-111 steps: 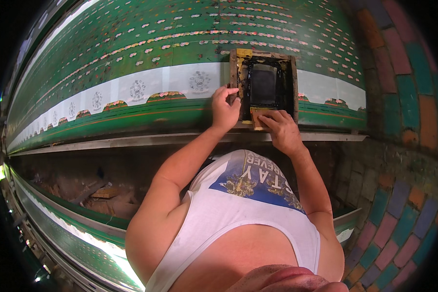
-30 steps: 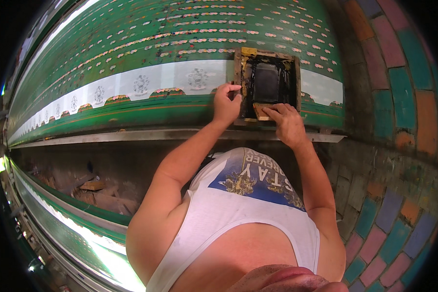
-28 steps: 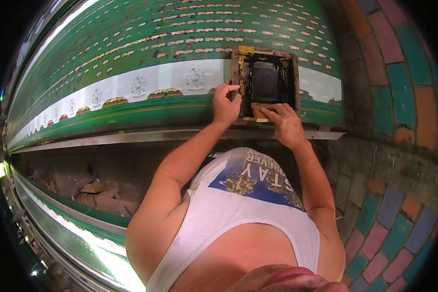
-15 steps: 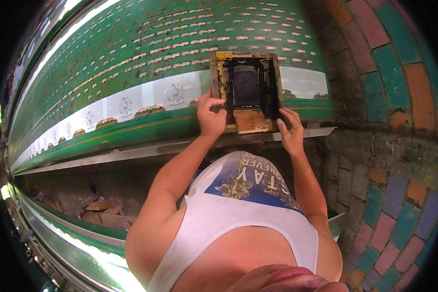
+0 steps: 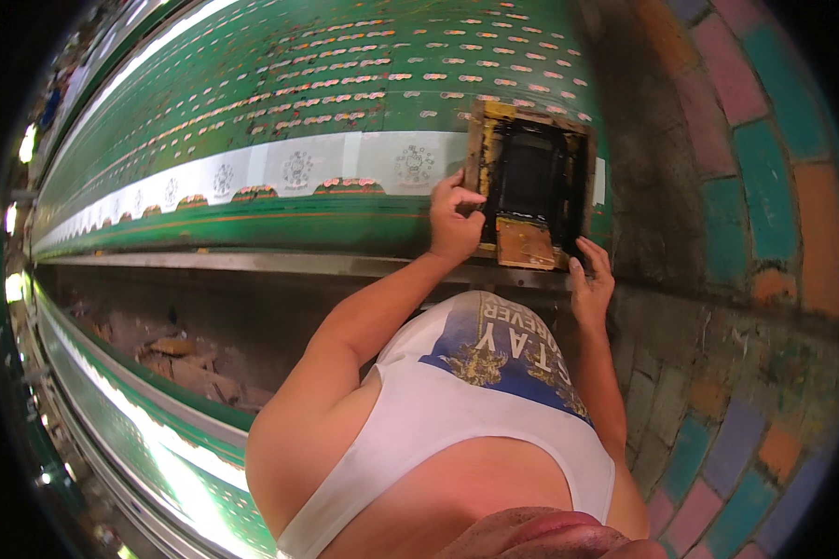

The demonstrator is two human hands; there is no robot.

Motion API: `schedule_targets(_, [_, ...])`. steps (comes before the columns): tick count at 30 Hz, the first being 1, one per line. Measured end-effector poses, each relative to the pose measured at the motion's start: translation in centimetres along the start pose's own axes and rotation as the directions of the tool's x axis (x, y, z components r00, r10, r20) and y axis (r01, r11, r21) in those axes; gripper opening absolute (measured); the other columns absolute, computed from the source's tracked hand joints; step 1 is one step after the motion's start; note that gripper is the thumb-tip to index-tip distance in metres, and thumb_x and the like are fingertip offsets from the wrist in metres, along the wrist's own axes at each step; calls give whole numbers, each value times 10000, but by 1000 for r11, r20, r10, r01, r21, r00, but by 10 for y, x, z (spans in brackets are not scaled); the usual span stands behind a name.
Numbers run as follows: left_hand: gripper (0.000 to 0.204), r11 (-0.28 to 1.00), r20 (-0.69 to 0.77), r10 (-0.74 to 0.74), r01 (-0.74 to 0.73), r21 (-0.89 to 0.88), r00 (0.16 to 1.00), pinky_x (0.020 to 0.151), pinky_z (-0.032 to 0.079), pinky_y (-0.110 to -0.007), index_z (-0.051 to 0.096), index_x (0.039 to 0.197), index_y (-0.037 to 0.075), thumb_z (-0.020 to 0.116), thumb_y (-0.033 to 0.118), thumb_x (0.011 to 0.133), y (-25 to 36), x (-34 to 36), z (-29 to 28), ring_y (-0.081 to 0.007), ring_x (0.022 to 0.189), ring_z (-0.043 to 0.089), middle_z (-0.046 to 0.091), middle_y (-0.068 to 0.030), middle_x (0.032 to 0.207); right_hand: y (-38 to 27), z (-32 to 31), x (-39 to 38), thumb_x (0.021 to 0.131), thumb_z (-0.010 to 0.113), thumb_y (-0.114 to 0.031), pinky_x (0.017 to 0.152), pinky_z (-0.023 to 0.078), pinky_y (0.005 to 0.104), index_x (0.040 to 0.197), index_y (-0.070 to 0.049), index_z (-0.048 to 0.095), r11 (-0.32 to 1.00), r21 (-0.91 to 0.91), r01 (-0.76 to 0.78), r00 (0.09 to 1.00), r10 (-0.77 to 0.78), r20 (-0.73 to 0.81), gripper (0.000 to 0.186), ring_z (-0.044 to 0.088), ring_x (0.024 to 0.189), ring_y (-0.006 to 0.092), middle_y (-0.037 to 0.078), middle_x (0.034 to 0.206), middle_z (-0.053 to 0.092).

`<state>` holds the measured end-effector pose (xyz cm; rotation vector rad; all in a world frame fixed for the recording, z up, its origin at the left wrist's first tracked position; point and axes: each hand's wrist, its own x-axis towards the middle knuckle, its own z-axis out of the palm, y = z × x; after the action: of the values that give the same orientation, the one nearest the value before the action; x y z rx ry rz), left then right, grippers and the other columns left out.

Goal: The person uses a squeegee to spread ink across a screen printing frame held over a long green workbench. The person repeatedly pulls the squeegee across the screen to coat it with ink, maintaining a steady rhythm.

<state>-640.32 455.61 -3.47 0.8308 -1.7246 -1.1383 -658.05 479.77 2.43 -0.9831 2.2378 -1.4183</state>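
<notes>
A screen-printing frame (image 5: 475,154) with ink-stained wooden sides lies over the right end of a long white strip (image 5: 354,154) on a green table. Its dark mesh (image 5: 529,177) faces up. Inside, at the near end, leans a squeegee with a wooden grip (image 5: 525,244). My left hand (image 5: 457,222) closes on the frame's left side, thumb and index finger at the edge. At the near right corner my right hand (image 5: 591,284) has its fingers along the outside of the frame. Dark round motifs (image 5: 414,164) are printed in a row along the strip.
The green table (image 5: 280,224) carries rows of small pale marks and ends just right of the frame. A metal rail (image 5: 345,265) runs along its near edge. Another green table (image 5: 158,429) stands at the lower left. Coloured paving (image 5: 760,186) covers the floor at right.
Both hands have moved the frame to the right along the table. Less white strip shows to its right, and a printed motif lies close to its left side.
</notes>
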Motion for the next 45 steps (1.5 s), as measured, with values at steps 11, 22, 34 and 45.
schedule_targets(11, [235,991,1,-121,121,52,993,1196,466,-441,783,976,63,755,-47,770,11,-15,43,-423,1434,616,656,-277,1485,-2,-34,21,979,800,-55,1198,486,511,1348,-58,778,916,-252,312,948,-280,154,370,630,1395,390,151,1451,703])
schedule_targets(22, [234,986,-9,-163,162,-39,987,1167,493,-444,786,931,58,764,-67,734,3,-13,54,-431,1397,636,679,-260,1409,-46,-19,58,852,761,49,1060,550,494,1297,-48,762,694,-328,641,729,-415,545,455,697,1211,380,140,1268,737])
schedule_targets(34, [199,983,5,-184,184,1,983,1179,485,-440,751,917,43,769,-83,765,-2,-16,52,-423,1420,630,666,-275,1453,-68,-27,156,903,627,68,979,565,523,1215,1,765,836,-290,466,651,-102,752,348,711,1129,452,217,1117,753])
schedule_targets(45, [147,987,31,-131,127,100,991,1109,514,-434,751,887,45,756,-51,775,-5,-16,50,-422,1333,651,667,-253,1419,-27,15,223,944,628,65,1027,558,506,1311,-105,794,739,-435,514,825,-287,486,437,698,1186,406,160,1204,759])
